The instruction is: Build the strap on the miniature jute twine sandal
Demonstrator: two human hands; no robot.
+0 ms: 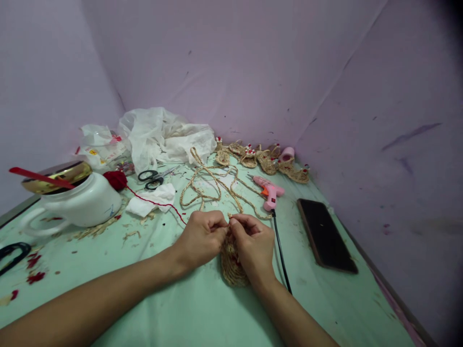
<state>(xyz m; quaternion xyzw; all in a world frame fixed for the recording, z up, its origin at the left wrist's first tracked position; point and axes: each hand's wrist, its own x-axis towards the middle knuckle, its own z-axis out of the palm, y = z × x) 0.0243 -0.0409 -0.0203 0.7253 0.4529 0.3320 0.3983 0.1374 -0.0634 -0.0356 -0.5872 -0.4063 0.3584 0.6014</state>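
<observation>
A coiled, braided straw piece (231, 270), shaped like a small slipper sole, is upright or tilted between my hands. My right hand (255, 246) is closed on its upper end, thumb and forefinger pinched together. Close against it, my left hand (202, 238) is closed too, its fingertips meeting the right ones at the top of the piece. Red yarn (155, 201) runs from a red ball (115, 180) and disappears behind my left hand. What lies inside the left pinch is too small to see clearly. Loops of braided straw cord (217, 195) lie just beyond my hands.
A pink glue gun (270, 193) with a black cable and a dark phone (327, 236) lie to the right. Small straw slippers (266, 163) line the wall. Scissors (154, 179), white tissue (154, 200), a white mug (90, 202) and a plastic bag (162, 137) are leftward.
</observation>
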